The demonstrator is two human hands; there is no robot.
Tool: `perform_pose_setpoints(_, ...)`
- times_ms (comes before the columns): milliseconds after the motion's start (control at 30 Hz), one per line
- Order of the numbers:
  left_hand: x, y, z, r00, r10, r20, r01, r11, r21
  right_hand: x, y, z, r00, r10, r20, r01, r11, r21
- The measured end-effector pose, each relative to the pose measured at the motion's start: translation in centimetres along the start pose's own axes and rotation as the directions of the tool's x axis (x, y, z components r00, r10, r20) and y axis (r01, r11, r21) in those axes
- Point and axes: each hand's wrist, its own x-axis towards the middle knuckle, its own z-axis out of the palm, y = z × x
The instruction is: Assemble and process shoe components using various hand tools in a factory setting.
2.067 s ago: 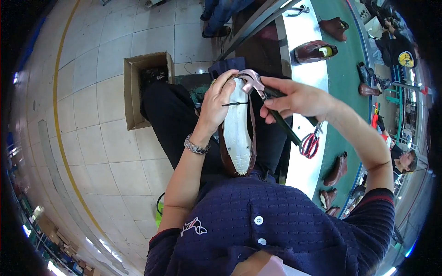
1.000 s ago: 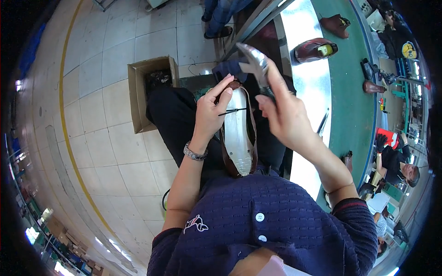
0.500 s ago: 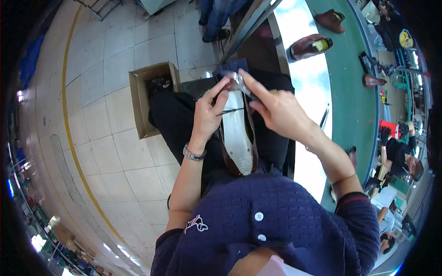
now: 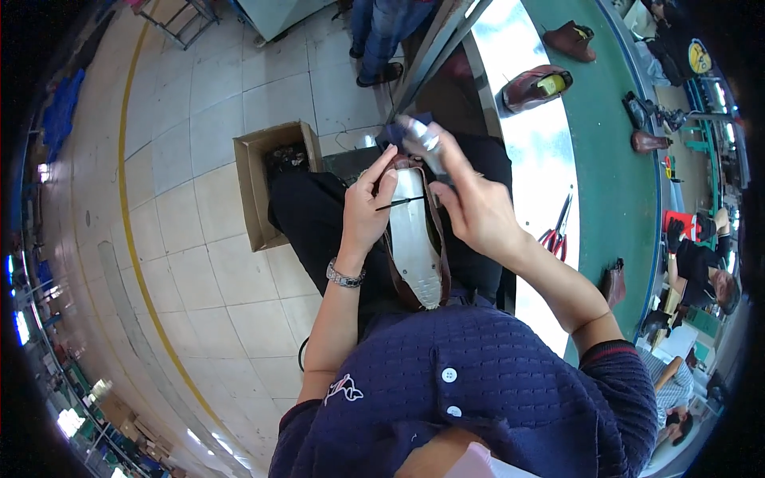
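Note:
A brown leather shoe upper (image 4: 443, 271) lies between my thighs with its underside up, pulled round a shoe last. Its pale insole (image 4: 413, 239) is exposed, and a thin black cord crosses it. My left hand (image 4: 368, 209) is closed on the far left end of the shoe, thumb and fingers pinching the edge. In my right hand (image 4: 482, 209) is a metal hand tool (image 4: 426, 141) with a shiny head, held just above the far end and smeared by motion. My fingers hide most of the tool, so its kind cannot be made out.
On my right runs a shiny metal ledge (image 4: 530, 159) beside a green conveyor belt (image 4: 594, 199). Red-handled scissors (image 4: 558, 227) and several brown shoes, among them a boot (image 4: 570, 40), lie there. A cardboard box (image 4: 247, 183) stands left of my knees. Other people are at work beyond.
My right hand and the tool have shifted slightly right and lifted off the shoe's end. My left hand keeps its hold. The scissors on the ledge have come into clear view.

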Motion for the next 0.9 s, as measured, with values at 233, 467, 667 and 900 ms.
perform_pose_setpoints(233,-2.0,0.8,-0.3,0.978,0.191,-0.084,-0.142,0.904,0.404,3.1,-1.2,-2.3,0.865,0.199,0.461,-0.088,0.964,-0.25)
perform_pose_setpoints(467,-3.2,-0.7,-1.1,0.965,0.245,-0.09,-0.194,0.903,0.384,1.0,0.6,-0.3,0.837,0.101,0.537,0.041,0.968,-0.246)
perform_pose_setpoints(667,-3.2,0.5,-1.1,0.994,0.103,-0.047,-0.082,0.939,0.335,-5.7,5.9,-1.6,0.851,0.52,0.073,-0.525,0.84,0.133)
perform_pose_setpoints(900,1.7,0.4,-1.1,0.983,-0.158,0.097,0.173,0.968,-0.181,-13.0,18.2,0.9,0.636,0.688,-0.35,-0.762,0.631,-0.145)
